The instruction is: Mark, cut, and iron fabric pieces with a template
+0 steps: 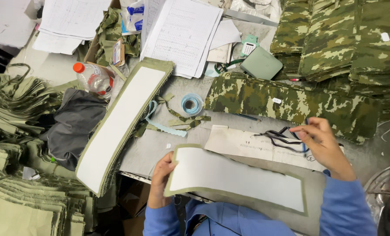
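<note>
My left hand (159, 180) grips the left end of a long curved fabric piece (236, 177), white in the middle with an olive border, held over the table's near edge. My right hand (324, 146) reaches over a pale paper pattern (243, 142) and pinches a bundle of thin black cords (280, 137). A second, longer white-and-olive piece (120, 124) lies diagonally to the left. A strip of camouflage fabric (286, 102) lies just beyond my right hand.
Stacks of camouflage pieces (339, 39) fill the back right. Olive fabric piles (20, 188) sit at left, with a dark grey cloth (74, 124), a plastic bottle (92, 78), paper sheets (181, 35), a blue tape roll (191, 105) and a green case (261, 64).
</note>
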